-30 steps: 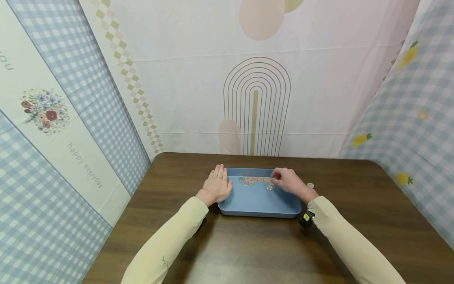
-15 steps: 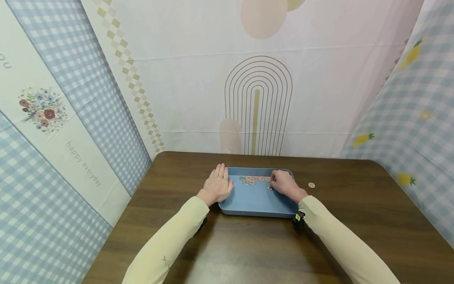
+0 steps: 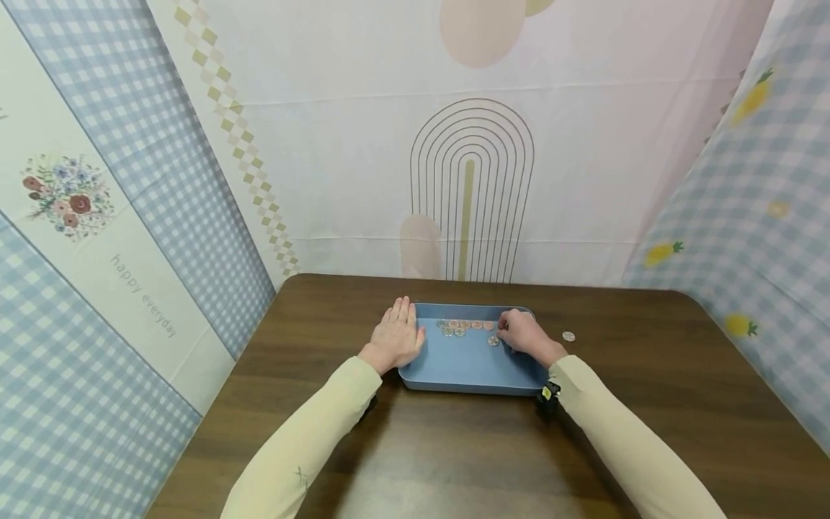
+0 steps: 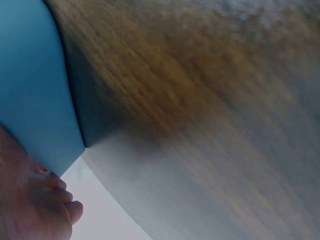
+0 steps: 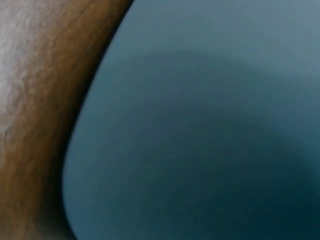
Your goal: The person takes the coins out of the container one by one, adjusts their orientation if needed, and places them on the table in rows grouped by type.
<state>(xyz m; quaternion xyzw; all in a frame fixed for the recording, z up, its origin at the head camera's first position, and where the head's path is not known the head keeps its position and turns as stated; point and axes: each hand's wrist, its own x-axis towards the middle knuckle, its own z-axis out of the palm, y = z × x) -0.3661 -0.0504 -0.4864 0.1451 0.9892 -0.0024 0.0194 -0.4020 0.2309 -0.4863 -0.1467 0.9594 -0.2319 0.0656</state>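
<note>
On the brown table [image 3: 454,447], a shallow blue tray [image 3: 467,367] holds a row of small round coins [image 3: 463,328] along its far side, left hand [image 3: 397,337] flat with straight fingers against the tray's left rim, right hand [image 3: 524,335] curled inside over the coins, grip unclear, one coin [image 3: 568,336] outside the tray.

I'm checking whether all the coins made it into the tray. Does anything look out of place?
Yes. One coin lies alone on the wooden table, outside the blue tray, just right of the right hand. The other coins lie in the tray near its far wall.
</note>
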